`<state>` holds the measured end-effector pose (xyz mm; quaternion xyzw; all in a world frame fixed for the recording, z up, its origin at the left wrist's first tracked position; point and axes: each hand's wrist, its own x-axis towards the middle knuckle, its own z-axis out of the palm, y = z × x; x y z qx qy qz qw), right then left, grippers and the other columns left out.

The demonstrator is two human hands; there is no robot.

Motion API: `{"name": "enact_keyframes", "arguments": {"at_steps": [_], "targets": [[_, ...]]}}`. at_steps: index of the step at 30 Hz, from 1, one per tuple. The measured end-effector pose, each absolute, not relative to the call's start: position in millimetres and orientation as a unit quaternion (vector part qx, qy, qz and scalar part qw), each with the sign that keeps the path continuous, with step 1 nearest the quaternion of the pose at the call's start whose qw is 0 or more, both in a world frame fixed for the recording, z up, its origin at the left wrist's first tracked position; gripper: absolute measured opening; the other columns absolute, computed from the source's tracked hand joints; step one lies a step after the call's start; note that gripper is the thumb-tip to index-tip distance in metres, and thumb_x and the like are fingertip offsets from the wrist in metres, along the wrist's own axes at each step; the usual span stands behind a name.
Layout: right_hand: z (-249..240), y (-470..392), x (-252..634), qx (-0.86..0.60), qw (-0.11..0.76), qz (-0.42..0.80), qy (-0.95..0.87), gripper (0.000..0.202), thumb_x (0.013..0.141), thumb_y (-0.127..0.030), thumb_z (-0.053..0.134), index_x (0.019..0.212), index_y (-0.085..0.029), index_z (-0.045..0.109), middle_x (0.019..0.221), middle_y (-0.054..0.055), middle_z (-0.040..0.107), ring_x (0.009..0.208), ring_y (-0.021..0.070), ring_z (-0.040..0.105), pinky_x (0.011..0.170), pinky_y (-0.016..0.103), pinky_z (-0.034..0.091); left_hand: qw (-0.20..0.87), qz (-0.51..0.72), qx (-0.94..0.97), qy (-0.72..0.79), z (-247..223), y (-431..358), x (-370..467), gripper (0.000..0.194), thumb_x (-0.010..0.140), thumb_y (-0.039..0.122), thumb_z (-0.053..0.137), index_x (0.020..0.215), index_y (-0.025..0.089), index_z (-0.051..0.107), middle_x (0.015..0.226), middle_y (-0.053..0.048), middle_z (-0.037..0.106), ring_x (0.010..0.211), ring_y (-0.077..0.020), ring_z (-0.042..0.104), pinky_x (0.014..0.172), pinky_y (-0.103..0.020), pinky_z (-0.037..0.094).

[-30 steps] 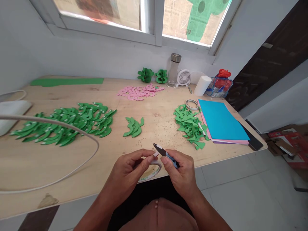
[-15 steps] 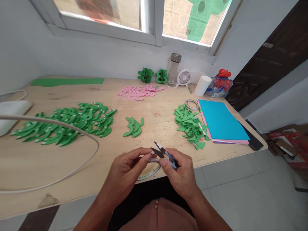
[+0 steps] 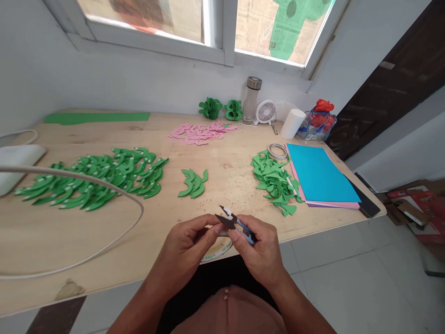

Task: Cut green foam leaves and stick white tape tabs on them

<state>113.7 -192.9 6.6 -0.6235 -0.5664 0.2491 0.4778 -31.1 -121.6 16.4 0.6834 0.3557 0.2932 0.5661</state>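
Observation:
My left hand (image 3: 189, 243) is closed around a roll of tape (image 3: 212, 256) with printed lettering on its inner ring, held at the table's front edge. In my right hand (image 3: 260, 248) are thread snips (image 3: 226, 222), with dark blades and a blue handle. Their blades stand apart and point up and left, close to my left thumb and forefinger. A small white bit, like tape, shows at the upper blade. My right thumb is near the roll's edge; whether it touches is unclear. Beyond my hands lie several curved green pieces (image 3: 193, 183).
A heap of green pieces with white ends (image 3: 93, 178) spreads at left, behind a white cable (image 3: 137, 204). Green scraps (image 3: 274, 178), another tape roll (image 3: 277, 151) and blue sheets (image 3: 320, 174) lie right. Pink pieces (image 3: 200, 133), a bottle (image 3: 251, 99) and a fan (image 3: 266, 112) are at the back.
The snips have shifted slightly left, their blades now overlapping my left fingertips. The tape roll has turned or tilted a little in my left hand.

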Motion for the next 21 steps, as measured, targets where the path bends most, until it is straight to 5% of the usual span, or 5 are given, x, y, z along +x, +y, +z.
{"name": "enact_keyframes", "arguments": {"at_steps": [21], "targets": [[-1.4,-191.8,113.3,-0.639,0.482,0.134,-0.584,0.02,0.085,-0.032,0.057,0.092,-0.016,0.069,0.071,0.001,0.066,0.059,0.0122,0.054,0.055,0.023,0.04,0.557,0.303,0.7,0.331,11.7,-120.6,-33.0,0.022,0.084,0.032,0.055,0.095,0.022,0.072,0.037,0.007,0.046,0.04,-0.0118,0.047,0.051,-0.024,0.046]]}}
